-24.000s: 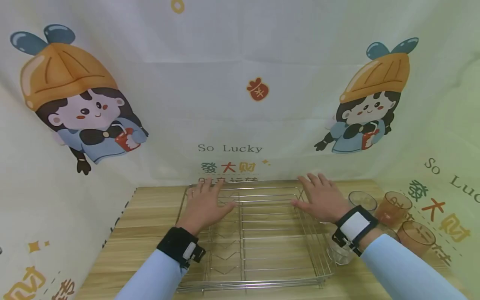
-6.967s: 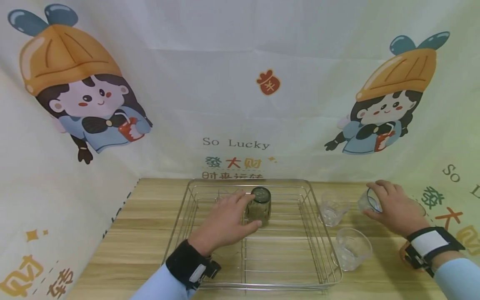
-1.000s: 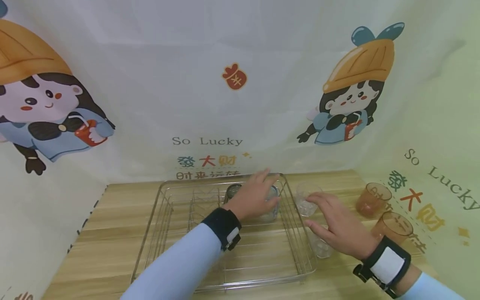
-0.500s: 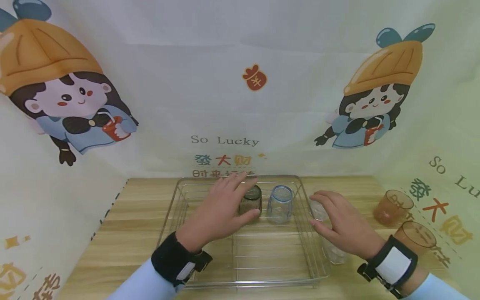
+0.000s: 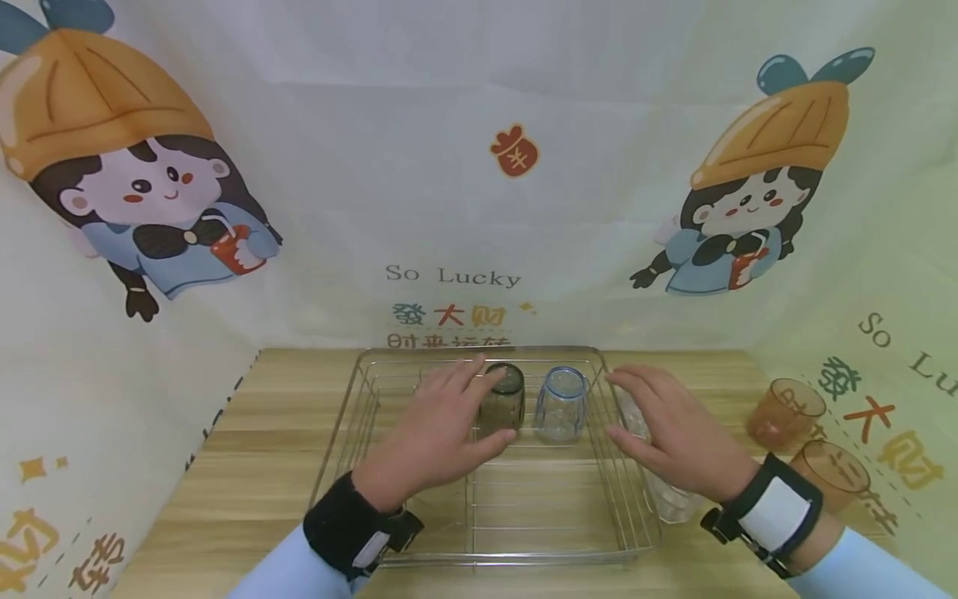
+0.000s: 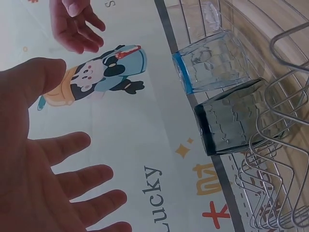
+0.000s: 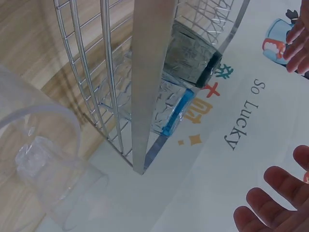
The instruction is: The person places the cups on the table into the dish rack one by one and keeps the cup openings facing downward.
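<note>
Two glasses stand upside down in the wire rack (image 5: 550,556): a dark grey-green glass (image 5: 509,408) and, to its right, a clear glass with a blue base (image 5: 561,408). My left hand (image 5: 434,437) hovers over the rack's left half with fingers spread, partly hiding the dark glass in the head view. The left wrist view shows its fingers apart from both glasses. Beyond the rack's right side, my right hand (image 5: 677,437) is held with relaxed fingers above two clear glasses (image 7: 63,183). It partly covers them in the head view and holds nothing.
Two amber glasses (image 5: 786,413) (image 5: 831,467) stand upright at the far right of the wooden table (image 5: 254,433). A printed cloth (image 5: 419,183) hangs behind the table and along both sides.
The blue-based glass, in my right hand 7 s ago, now stands in the rack beside the dark one. Over the last second my left hand has left it and drawn back left; the right barely moved.
</note>
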`<state>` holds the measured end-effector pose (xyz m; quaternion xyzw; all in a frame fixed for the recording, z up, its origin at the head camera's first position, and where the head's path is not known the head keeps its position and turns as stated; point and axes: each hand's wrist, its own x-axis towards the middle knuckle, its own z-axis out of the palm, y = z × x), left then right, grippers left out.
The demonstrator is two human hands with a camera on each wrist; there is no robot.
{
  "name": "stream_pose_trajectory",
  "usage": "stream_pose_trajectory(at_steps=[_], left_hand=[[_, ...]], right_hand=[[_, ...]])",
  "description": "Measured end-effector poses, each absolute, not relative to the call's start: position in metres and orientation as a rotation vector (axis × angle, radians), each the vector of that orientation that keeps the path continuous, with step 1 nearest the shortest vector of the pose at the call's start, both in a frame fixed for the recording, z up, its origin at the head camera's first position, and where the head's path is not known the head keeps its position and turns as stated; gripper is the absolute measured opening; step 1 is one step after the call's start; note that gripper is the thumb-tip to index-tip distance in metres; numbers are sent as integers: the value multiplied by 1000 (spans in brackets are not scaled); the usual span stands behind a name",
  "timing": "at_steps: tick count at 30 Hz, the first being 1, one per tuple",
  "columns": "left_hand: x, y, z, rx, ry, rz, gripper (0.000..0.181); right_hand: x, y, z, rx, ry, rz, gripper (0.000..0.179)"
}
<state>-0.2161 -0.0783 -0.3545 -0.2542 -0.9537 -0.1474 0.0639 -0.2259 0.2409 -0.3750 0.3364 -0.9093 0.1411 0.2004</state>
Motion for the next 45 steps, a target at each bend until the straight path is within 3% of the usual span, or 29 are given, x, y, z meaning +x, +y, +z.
stream_pose_trajectory(at_steps=[17,32,39,45], left_hand=[[-214,-81,-361,-771,-2821,-399,75],[-214,-81,-367,-758,-2843,-421,75],[-214,-81,-368,-761,-2853,-471,73],[-213,-81,-369,-777,-2861,-512,72]], right_hand=[[-219,288,-404,742,-2824,258,55],[-225,301,-450,730,-2983,289,64],[-226,306,-445,651,-3017,326,63],[-221,307,-407,604,-2923,294,64]])
